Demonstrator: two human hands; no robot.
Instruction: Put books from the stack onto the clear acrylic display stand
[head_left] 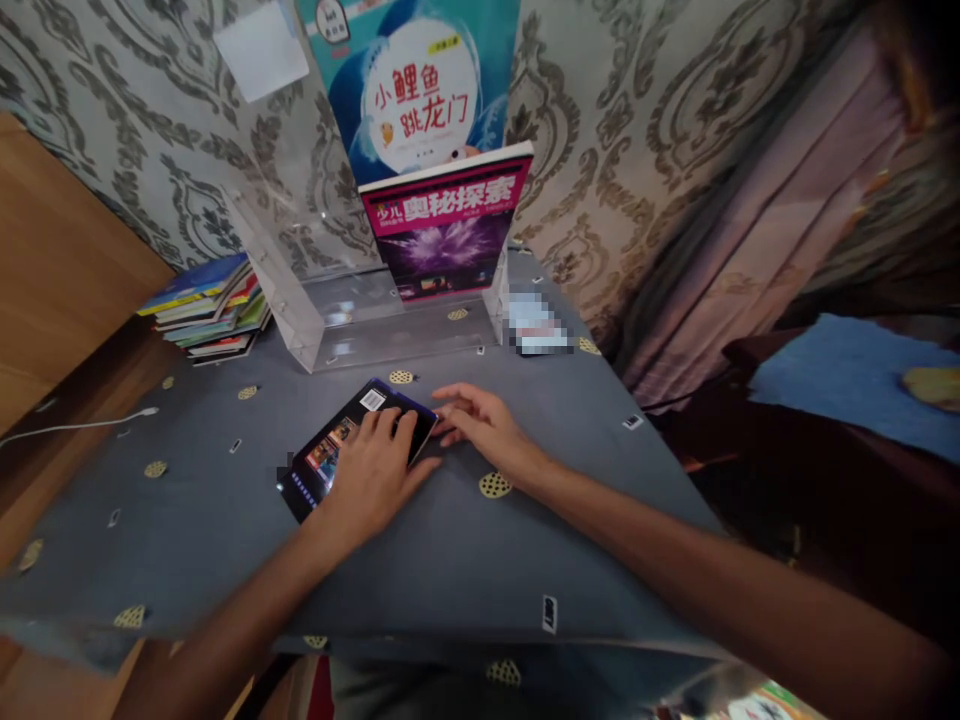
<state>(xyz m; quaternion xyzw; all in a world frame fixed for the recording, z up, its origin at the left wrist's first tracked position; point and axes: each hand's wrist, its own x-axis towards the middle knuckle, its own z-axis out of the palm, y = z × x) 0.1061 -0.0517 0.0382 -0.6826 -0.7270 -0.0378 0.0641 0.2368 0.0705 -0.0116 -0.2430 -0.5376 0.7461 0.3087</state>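
A dark book (322,465) lies tilted on the cloth-covered table, its back cover up with a white barcode and small pictures. My left hand (375,465) rests flat on the cover with its fingers spread, hiding part of it. At the book's right corner is my right hand (480,425), fingers loosely bent and apart; whether the fingertips touch the edge I cannot tell. Behind the book stands a clear plastic rack (405,335). It holds a magenta and purple book (442,245) upright, with a taller teal picture book (420,90) behind it.
A stack of books (214,310) sits at the back left beside the rack. A white cable (82,428) lies on the left. Right of the rack is a blurred-out pale item (536,322). A pink curtain (772,200) hangs past the table's right edge, near a blue cloth (855,385).
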